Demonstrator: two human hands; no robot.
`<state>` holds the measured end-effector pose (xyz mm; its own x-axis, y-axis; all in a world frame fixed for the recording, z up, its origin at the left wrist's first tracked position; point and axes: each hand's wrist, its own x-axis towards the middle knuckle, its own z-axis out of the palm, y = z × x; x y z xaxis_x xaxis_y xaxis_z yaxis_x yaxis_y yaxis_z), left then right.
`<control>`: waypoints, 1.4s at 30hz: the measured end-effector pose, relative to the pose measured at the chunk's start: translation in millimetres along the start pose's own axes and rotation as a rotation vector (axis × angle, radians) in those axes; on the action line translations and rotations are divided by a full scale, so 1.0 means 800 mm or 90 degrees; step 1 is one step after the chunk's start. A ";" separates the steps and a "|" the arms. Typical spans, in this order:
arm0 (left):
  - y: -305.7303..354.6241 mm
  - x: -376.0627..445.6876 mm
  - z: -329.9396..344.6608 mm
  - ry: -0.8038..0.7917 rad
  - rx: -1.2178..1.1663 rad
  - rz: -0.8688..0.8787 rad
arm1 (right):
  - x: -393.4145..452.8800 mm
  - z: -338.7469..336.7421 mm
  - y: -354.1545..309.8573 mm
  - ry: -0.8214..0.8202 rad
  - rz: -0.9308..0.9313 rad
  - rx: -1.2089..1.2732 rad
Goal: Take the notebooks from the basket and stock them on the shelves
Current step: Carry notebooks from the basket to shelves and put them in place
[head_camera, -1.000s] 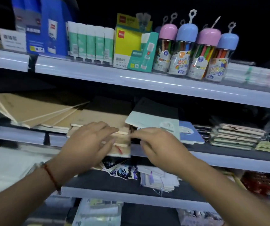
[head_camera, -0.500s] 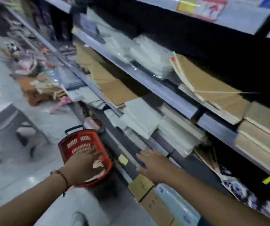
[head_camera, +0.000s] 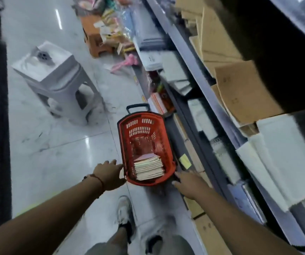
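1. One stack of notebooks (head_camera: 149, 168) lies flat in the near end of the red basket (head_camera: 168, 144), spines and page edges showing as pale bands; the top cover looks pinkish. The exact count is too blurred to tell.
2. Judged from their look, they are thin, soft-covered and light singly, but the stack together would have some weight and could fan or slide apart. The covers are likely smooth, so a grip from both long sides, thumbs on top and fingers underneath, seems the safest hold; lifting only a part of the pile would be easier.
3. The basket's far end appears bare of notebooks. It stands on the pale tiled floor, just beside the bottom of the shelves (head_camera: 203, 83).
4. The left hand (head_camera: 109, 174) reaches down at the basket's near left rim, fingers straight and spread, holding nothing; whether it touches the rim I cannot tell.
5. The right hand (head_camera: 188, 183) is likewise flat and empty, just beside the near right corner.
6. On the shelves lie brown-covered and white pads. A white plastic stool (head_camera: 56, 76) stands well apart to the left.
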<state>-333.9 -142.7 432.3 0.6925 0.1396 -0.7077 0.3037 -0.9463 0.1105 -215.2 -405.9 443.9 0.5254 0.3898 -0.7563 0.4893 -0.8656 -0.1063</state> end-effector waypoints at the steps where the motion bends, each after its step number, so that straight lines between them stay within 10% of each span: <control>1: -0.002 0.018 0.006 -0.013 -0.007 -0.006 | 0.019 0.001 -0.004 0.002 -0.015 0.002; 15: -0.009 0.410 0.184 -0.043 0.012 0.056 | 0.470 0.115 0.010 -0.057 -0.156 -0.227; 26: 0.036 0.532 0.315 -0.117 -0.192 0.000 | 0.600 0.194 0.015 -0.052 -0.029 -0.176; 33: 0.029 0.531 0.334 -0.062 -0.280 -0.011 | 0.639 0.206 0.001 -0.099 0.255 0.350; 42: 0.025 0.499 0.312 0.065 -0.358 -0.021 | 0.580 0.161 0.002 -0.059 0.246 0.634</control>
<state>-214.5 -178.6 -22.3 0.7285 0.2202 -0.6487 0.6081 -0.6439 0.4643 -60.2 -267.0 9.3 0.4470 0.0453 -0.8934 -0.5096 -0.8079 -0.2959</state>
